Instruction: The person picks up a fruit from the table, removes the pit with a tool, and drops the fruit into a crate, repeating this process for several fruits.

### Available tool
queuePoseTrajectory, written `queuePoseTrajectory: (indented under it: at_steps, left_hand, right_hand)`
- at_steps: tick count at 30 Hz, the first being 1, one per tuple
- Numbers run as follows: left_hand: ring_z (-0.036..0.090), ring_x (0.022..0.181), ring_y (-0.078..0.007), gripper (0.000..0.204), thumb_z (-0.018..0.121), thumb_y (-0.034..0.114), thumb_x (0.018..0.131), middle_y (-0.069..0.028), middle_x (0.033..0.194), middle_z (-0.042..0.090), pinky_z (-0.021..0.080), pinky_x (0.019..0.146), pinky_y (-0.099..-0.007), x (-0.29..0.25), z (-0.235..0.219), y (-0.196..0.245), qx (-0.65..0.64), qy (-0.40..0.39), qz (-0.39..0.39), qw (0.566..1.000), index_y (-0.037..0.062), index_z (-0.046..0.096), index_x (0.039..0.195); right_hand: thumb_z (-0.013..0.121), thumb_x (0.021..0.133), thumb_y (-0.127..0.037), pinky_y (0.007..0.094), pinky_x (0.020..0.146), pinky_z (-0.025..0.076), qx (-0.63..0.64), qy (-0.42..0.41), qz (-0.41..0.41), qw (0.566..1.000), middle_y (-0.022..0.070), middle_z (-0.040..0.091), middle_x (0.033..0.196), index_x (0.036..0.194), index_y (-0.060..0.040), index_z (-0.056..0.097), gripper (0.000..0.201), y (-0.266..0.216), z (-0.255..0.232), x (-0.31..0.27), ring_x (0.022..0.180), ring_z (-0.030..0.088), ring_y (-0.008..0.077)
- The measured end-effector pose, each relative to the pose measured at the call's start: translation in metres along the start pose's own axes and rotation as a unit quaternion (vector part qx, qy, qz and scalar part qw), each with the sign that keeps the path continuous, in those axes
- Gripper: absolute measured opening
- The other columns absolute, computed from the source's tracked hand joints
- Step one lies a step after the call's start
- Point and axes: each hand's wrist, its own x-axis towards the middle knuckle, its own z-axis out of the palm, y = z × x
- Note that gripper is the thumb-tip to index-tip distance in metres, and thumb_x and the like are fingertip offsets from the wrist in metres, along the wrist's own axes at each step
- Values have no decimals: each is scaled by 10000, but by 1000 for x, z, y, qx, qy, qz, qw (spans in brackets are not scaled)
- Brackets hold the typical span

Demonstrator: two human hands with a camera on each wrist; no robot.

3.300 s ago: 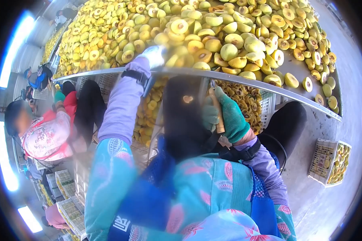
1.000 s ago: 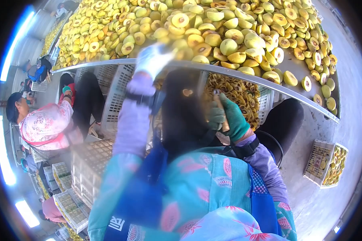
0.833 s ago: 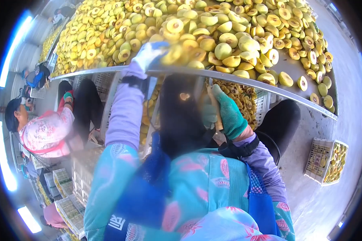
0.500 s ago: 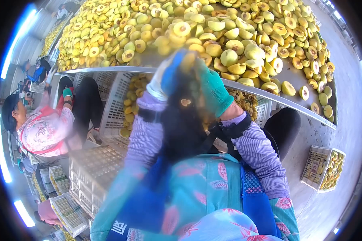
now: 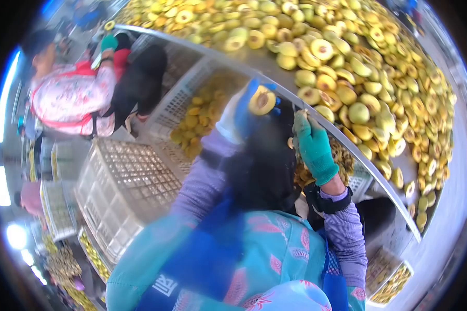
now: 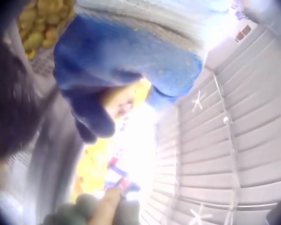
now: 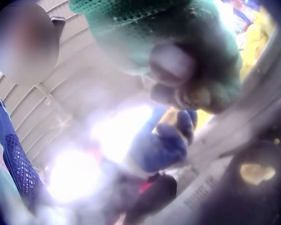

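In the head view my left hand (image 5: 236, 119), in a blue and white glove, grips a halved yellow stone fruit (image 5: 262, 100), its brown centre facing up. The left wrist view shows the gloved fingers curled round that half (image 6: 121, 101). My right hand (image 5: 315, 149), in a green glove, is a short way to the right, just below the table edge. It grips a wooden-handled tool (image 6: 107, 206) with a metal tip. From the right wrist, the round handle end (image 7: 172, 63) shows in the fist, the blue glove (image 7: 157, 149) beyond. The fruit and tool are apart.
A big heap of fruit halves (image 5: 358, 88) lies on a metal-edged table (image 5: 384, 192). Beneath it stand a crate (image 5: 179, 85) of yellow pieces and a container of darker pieces (image 5: 342, 155). A white crate (image 5: 122, 179) stands left, near a seated person (image 5: 70, 101). Another crate (image 5: 389, 280) is lower right.
Half a second ago both hands met in front of the table edge; now they are apart, the fruit half still in the left. The head view has swung, tilting the table edge.
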Motion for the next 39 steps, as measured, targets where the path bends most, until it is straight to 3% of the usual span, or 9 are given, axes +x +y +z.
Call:
queuePoseTrajectory:
  at_steps: [5,8,16,19,28,31,34,37,39]
  left_hand:
    - [611,706,-157,422,655,327,848,-84,885,656,523,577,-282,-7,-102,-33,9,305,-203,931,26,603,1138]
    - [637,868,-197,466,664,370,805,-139,955,674,528,686,-338,-7,-138,-18,210,327,-245,888,26,623,1115]
    - [649,903,-317,398,640,367,797,-184,943,682,483,781,-372,4,-196,-64,419,371,-161,813,23,674,996]
    - [631,953,-344,473,631,409,766,-182,972,678,481,819,-379,18,-255,-167,560,326,-334,685,26,663,1042]
    - [654,666,-270,435,609,386,800,-115,852,669,534,620,-368,-6,-255,-132,219,362,-383,821,21,658,1032]
    - [637,667,-218,384,662,315,805,-59,835,650,530,579,-334,6,-246,-99,103,390,-319,858,43,636,1076]
    - [640,741,-202,310,633,307,863,-84,915,646,517,574,-302,-13,-252,-120,-92,375,-280,879,79,615,1073]
    - [641,866,-213,409,526,379,936,-132,1059,637,531,646,-308,-12,-251,-132,-239,292,-194,906,38,556,1161]
    - [642,880,-218,479,485,423,947,-134,1052,639,537,651,-310,-14,-226,-107,-351,225,-167,894,12,541,1186]
  right_hand:
    - [533,870,-206,385,547,480,-344,-89,-314,881,169,598,773,1006,13,552,259,41,59,60,644,599,298]
    - [489,933,-333,459,565,466,-365,-49,-397,841,233,601,707,919,6,544,343,28,105,103,626,598,386]
    - [478,896,-220,407,717,512,-505,-204,-237,805,153,649,973,1004,-46,637,259,20,198,193,880,636,319]
    - [487,904,-279,410,791,502,-512,-317,-97,792,173,636,1049,1045,-59,638,303,57,220,243,939,622,340]
    - [499,863,-232,432,754,512,-487,-203,-221,820,167,650,991,999,-97,645,241,79,227,271,892,633,353]
    - [491,871,-240,441,731,508,-557,-305,-365,681,175,651,962,988,-82,640,247,11,206,234,840,634,353]
    - [494,900,-233,405,822,503,-452,-272,-48,848,192,623,1071,1084,-53,612,283,37,214,252,973,614,325]
    - [507,911,-258,423,688,519,-523,-203,-367,742,191,647,914,1027,-31,595,270,70,200,234,803,638,346]
    - [503,927,-274,444,628,497,-372,-184,-313,854,194,639,829,985,-23,573,267,61,188,190,725,628,361]
